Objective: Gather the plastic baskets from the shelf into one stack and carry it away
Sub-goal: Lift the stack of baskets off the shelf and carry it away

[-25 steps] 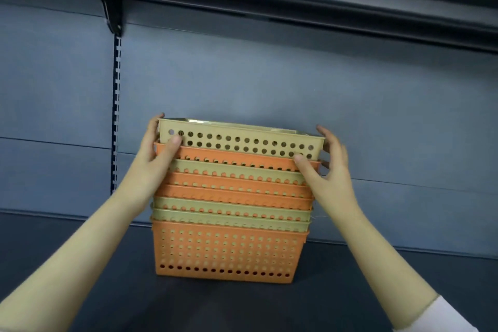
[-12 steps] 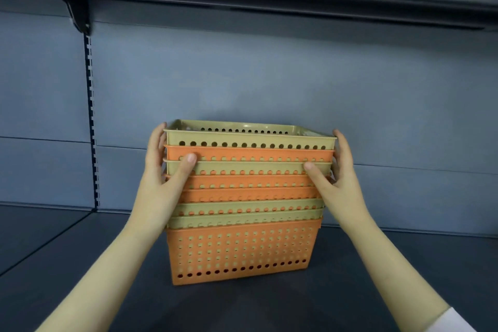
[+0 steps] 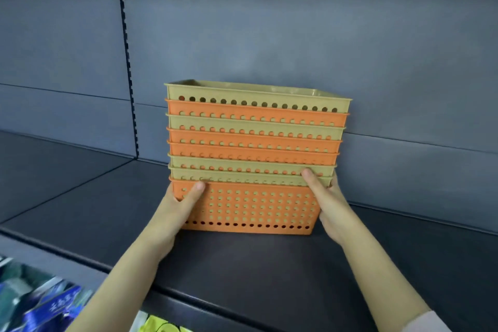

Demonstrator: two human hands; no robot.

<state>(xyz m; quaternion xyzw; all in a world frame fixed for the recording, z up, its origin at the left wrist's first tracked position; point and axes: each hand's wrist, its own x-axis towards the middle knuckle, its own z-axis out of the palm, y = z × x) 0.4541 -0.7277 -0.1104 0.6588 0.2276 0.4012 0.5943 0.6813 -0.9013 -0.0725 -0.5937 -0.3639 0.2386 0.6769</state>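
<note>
A stack of several nested perforated plastic baskets [image 3: 253, 159], orange and khaki in alternating bands, stands on the dark shelf [image 3: 242, 272] close to the grey back panel. My left hand [image 3: 177, 210] grips the lower left corner of the stack, thumb pressed on the front of the bottom orange basket. My right hand [image 3: 327, 202] holds the lower right side, thumb on the khaki rims just above the bottom basket. The fingers of both hands are hidden behind the stack's sides.
A slotted upright [image 3: 129, 75] and a bracket run up the back panel at the left. The shelf's front edge [image 3: 80, 259] crosses the lower left. Below it lie blue and yellow packaged goods [image 3: 54, 304].
Both hands slid down from the upper rims of the stack to its bottom basket. The view has dropped back, so the shelf edge and goods below have come into sight.
</note>
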